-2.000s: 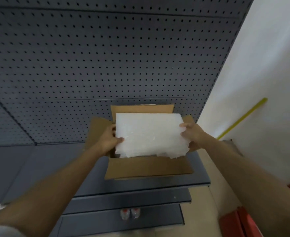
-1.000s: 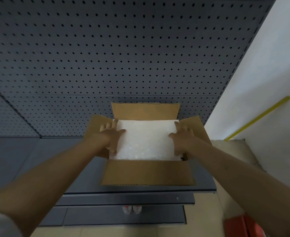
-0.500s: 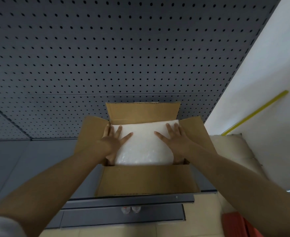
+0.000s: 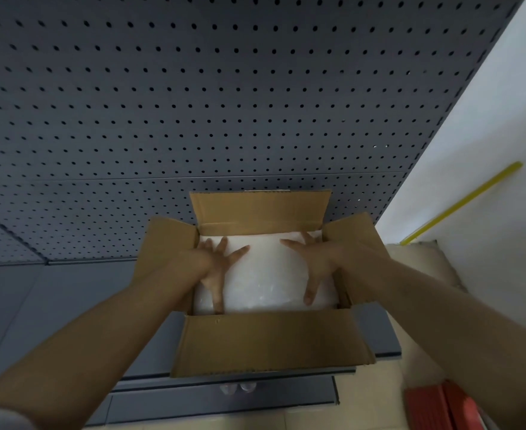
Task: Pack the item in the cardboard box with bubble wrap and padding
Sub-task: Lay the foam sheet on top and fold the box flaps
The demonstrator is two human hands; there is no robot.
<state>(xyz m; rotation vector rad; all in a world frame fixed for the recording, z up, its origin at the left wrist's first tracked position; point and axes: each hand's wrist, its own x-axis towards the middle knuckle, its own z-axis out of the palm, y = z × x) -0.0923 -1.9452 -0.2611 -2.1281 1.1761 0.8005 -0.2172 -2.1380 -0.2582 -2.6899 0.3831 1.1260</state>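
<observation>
An open cardboard box point(image 4: 268, 342) stands on a dark grey shelf, all its flaps folded outward. A white sheet of bubble wrap point(image 4: 266, 274) lies inside and fills the opening. My left hand point(image 4: 215, 268) presses flat on the sheet's left side with fingers spread. On the right side my right hand point(image 4: 314, 262) presses down the same way. Whatever lies under the sheet is hidden.
A grey pegboard panel point(image 4: 224, 103) rises right behind the box. The shelf point(image 4: 54, 305) stretches to the left. A white wall with a yellow strip point(image 4: 463, 206) is on the right, a beige cushion-like thing point(image 4: 423, 268) beside the box, red items point(image 4: 435, 405) on the floor.
The sheet, held above the box two seconds ago, now lies inside it. Both hands let go of its edges and have spread flat on top, sliding outward and pushing it deeper.
</observation>
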